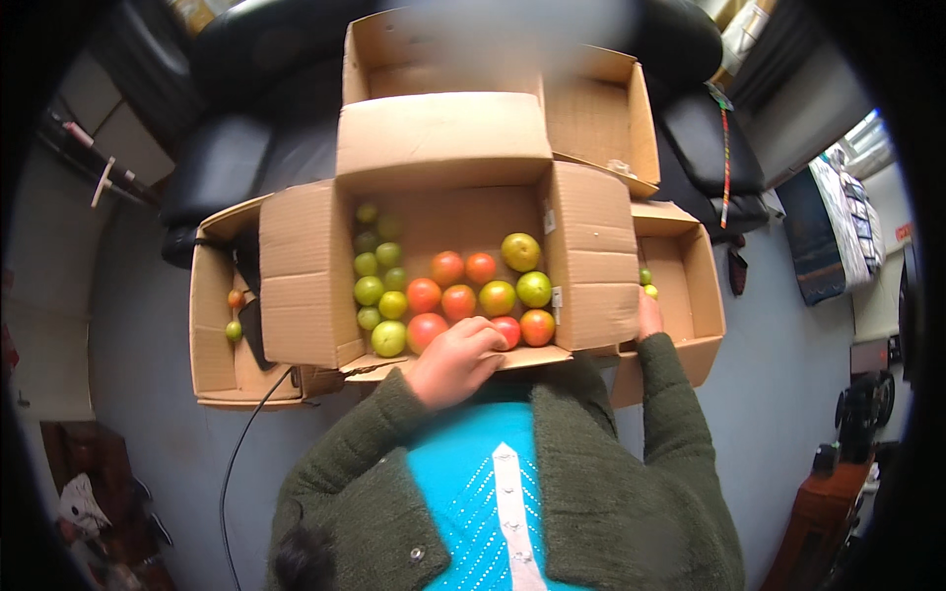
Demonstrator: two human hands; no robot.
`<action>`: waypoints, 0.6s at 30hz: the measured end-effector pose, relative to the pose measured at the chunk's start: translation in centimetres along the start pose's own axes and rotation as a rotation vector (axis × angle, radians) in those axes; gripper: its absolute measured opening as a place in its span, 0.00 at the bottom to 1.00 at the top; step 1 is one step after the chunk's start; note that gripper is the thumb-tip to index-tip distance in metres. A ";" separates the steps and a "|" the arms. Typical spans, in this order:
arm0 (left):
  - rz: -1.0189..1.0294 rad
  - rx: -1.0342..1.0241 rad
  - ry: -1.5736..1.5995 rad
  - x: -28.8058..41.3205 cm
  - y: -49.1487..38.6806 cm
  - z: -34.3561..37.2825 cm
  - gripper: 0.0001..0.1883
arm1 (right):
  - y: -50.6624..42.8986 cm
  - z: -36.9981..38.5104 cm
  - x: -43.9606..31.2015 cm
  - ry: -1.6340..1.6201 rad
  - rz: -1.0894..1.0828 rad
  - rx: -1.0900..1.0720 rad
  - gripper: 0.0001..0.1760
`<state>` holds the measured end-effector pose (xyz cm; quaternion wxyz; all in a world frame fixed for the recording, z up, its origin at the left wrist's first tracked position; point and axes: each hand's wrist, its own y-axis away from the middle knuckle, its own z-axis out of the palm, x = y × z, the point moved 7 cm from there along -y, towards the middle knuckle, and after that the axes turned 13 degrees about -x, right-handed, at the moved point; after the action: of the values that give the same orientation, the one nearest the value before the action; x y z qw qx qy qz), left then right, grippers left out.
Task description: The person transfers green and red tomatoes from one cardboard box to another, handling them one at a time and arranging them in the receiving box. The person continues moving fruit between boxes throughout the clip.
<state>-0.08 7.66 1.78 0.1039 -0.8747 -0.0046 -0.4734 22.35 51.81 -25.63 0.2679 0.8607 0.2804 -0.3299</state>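
A cardboard box (451, 214) with its flaps folded out lies before me. Inside it, green tomatoes (368, 290) line the left side. Red tomatoes (458, 302) fill the middle, and yellow-green tomatoes (520, 252) sit towards the right. My left hand (460, 360) is over the near wall, its fingertips at a red tomato (505, 332); whether it grips it is hidden. Beyond the right flap (595, 258), my right hand (650, 316) reaches into a smaller cardboard box (684, 288). Two small green tomatoes (648, 282) show at its fingertips, which the flap partly covers.
At the left, another cardboard box (214, 354) holds two small tomatoes (234, 314) and dark flat objects (253, 332). Two cardboard boxes (591, 125) stand behind, on a black sofa (288, 148). A black cable (235, 458) hangs over the left box's near edge.
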 end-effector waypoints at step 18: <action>-0.096 0.230 -0.326 -1.1 0.9 -5.9 0.09 | 2.5 -1.6 -4.3 -0.086 -0.200 0.037 0.18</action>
<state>-5.43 5.82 3.84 0.1782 -0.9209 -0.1170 -0.3265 21.99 49.78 -20.77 0.2295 0.8182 0.3470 -0.3968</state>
